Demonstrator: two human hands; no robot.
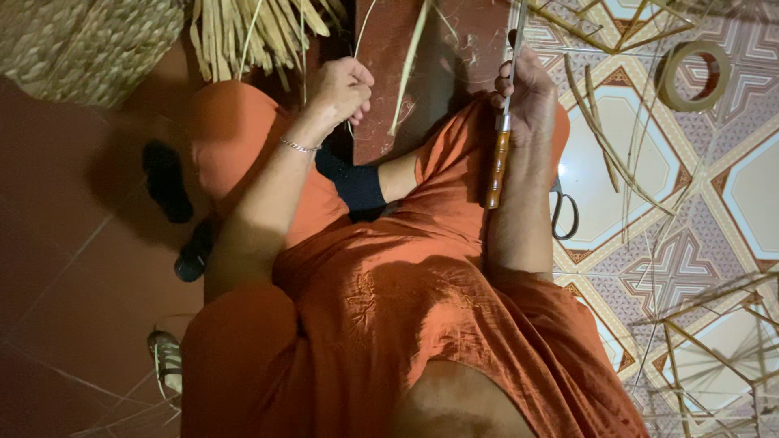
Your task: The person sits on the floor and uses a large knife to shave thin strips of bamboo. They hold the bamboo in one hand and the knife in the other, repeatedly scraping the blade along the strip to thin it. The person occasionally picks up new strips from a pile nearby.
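- Wooden-handled knife [501, 138]: the fingers of the right hand [527, 101] are wrapped tight around it at the joint of handle and blade, with the brown handle pointing back toward the body and the thin blade running up and away. The grip sits right at the metal collar, which looks like the steady place to hold; the handle is smooth and turned, so it could slip in a loose fist.
- Pale reed strip [355, 49]: the fingers of the left hand [341, 91] are curled shut, pinching this thin strand, which rises from the fist toward the top edge. It looks very light, bendy and likely to split or kink if pulled across a sharp edge; holding it low, close to the fist, keeps it under control.
- A second, wider strip [408, 69] lies slanted between the two hands, over a dark red board [389, 49].
- Orange clothing [389, 308] covers the lap and knees beneath both forearms.
- Further out on the right: scissors [564, 212] just beside the right forearm, a roll of tape [692, 75] on the patterned tile floor [746, 203], and loose strips scattered about.
- On the left: a bundle of reeds [243, 36] and a woven basket [81, 45] crowd the top; the plain red floor [57, 235] offers more open room.
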